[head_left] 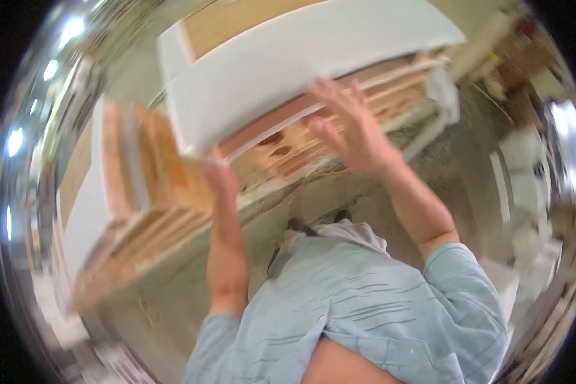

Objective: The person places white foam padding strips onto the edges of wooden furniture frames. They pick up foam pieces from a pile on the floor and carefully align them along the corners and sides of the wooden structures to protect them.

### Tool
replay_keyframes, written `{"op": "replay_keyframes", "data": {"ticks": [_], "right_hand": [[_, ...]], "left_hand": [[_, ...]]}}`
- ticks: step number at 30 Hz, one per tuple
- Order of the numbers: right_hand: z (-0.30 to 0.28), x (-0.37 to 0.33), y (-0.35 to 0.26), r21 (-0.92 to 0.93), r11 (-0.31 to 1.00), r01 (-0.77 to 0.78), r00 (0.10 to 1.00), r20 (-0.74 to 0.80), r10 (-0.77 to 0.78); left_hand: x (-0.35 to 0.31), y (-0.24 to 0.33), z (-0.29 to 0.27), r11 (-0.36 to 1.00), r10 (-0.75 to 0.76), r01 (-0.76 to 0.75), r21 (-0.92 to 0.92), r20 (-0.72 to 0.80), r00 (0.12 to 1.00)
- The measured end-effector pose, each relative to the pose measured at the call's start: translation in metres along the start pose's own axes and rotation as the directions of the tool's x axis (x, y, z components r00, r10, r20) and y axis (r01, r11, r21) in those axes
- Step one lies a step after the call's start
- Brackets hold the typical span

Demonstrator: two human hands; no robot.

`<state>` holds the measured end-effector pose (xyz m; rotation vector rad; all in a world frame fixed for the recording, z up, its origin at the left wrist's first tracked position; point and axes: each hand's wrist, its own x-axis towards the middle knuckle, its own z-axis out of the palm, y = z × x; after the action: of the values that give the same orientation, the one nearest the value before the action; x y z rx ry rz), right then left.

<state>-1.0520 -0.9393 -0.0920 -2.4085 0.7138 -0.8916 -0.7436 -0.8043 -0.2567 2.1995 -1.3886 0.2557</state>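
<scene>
In the head view, the white-covered wooden frame [256, 89] is in front of the person, at the top middle of the view, tilted, its left end lower than its right. A tan panel [249, 22] shows on its upper face, and bare wood shows along its near side, below the white cover. The right hand [358, 131] is open, fingers spread, in front of that near side; whether it touches the wood, I cannot tell. The left hand [222, 178] is at the frame's lower left corner; it is too blurred to tell whether it is open or closed, or touching. A second wooden frame [163, 163], also partly white, stands just left of the first. A pale cloth [443, 96] hangs at the first frame's right end. The person wears a light blue shirt [371, 313] and stands on a grey floor [448, 163].
</scene>
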Motion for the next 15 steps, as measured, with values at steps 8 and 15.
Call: {"op": "replay_keyframes", "data": {"ticks": [8, 15], "right_hand": [[0.061, -0.238, -0.009, 0.266, 0.424, -0.866, 0.453, 0.057, 0.89], [0.1, -0.367, -0.113, 0.522, 0.037, -0.852, -0.076, -0.193, 0.978]], "left_hand": [[0.047, 0.013, -0.025, 0.004, -0.369, 0.567, -0.824, 0.526, 0.766], [0.051, 0.014, 0.029, 0.541, -0.077, 0.36, -0.76, 0.381, 0.921]]}}
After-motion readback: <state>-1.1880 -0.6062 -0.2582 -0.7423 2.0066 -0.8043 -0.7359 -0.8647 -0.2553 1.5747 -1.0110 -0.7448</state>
